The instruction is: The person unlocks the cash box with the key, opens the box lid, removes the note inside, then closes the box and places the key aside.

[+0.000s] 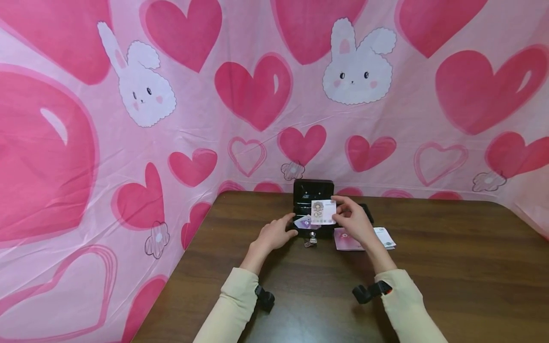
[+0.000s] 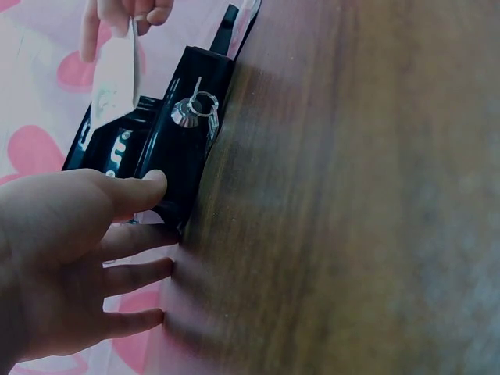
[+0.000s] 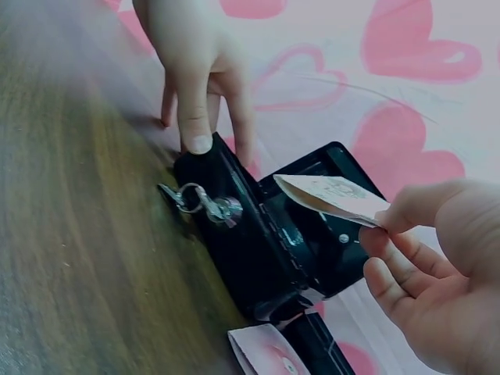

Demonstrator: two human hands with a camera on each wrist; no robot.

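Note:
A black cash box (image 1: 302, 233) stands on the table with its lid raised at the back and a key in its front lock (image 3: 226, 211). Purple play banknotes (image 1: 303, 222) lie inside it. My right hand (image 1: 352, 219) pinches a folded pale banknote (image 1: 323, 212) between thumb and fingers, above the box. At the box's left front corner rests my left hand (image 1: 274, 234); its thumb touches the front edge and the other fingers extend straight along the side, as the left wrist view (image 2: 74, 258) shows of this hand.
Right of the box lie a pink banknote (image 1: 346, 240) and a folded white one (image 1: 385, 237). Behind the right hand shows a black part (image 1: 367, 213), partly hidden. A pink cloth with hearts and rabbits (image 1: 257, 90) hangs behind the brown table (image 1: 450, 267).

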